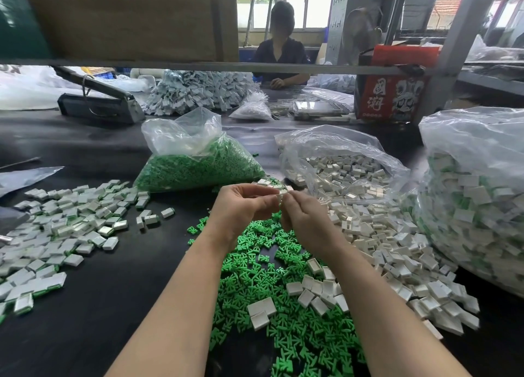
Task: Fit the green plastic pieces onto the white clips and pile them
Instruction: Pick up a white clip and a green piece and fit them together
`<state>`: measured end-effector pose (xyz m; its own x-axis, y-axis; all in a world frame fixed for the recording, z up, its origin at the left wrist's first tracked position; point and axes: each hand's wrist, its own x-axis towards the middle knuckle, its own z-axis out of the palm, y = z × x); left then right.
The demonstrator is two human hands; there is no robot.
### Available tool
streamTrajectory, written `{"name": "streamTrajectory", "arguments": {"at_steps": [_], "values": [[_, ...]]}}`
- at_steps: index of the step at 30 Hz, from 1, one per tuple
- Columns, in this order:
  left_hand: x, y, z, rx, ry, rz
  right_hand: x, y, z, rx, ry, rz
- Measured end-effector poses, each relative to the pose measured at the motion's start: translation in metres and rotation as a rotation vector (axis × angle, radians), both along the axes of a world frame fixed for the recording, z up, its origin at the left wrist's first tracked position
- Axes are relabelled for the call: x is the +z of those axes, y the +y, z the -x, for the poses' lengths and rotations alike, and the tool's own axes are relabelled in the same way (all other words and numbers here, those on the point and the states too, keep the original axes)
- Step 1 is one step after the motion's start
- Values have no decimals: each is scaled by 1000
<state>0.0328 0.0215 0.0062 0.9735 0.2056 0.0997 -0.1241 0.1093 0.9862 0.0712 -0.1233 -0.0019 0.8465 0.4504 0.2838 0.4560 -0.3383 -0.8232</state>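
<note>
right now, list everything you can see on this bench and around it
loose green pieces: heap, green, table centre near the person
loose white clips: heap, white, right of the green heap
assembled clips: spread pile, white with green edges, left
bag of green pieces: one, clear, behind centre
bag of white clips: one, clear, open, centre right
big bag: one, clear, mixed white and green, far right
red carton: one, back right
table: black
other person: one, seated opposite
left hand: pinching a white clip
right hand: pinching the same clip
</note>
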Motion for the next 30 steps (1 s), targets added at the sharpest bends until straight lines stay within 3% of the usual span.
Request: {"name": "streamTrajectory", "arguments": {"at_steps": [4, 11, 23, 28, 30], "values": [[-5, -1, -3, -26, 7, 34, 0, 0, 2, 3, 16, -72], [-13, 9, 0, -273, 117, -303, 2, -5, -1, 152, 169, -180], [-16, -17, 0, -252, 115, -321, -18, 3, -6, -11, 8, 22], [-29, -16, -6, -160, 120, -533, -23, 3, -1, -53, -90, 174], [-34, -17, -5, -158, 115, -479, -24, 2, -1, -65, -83, 186]]}}
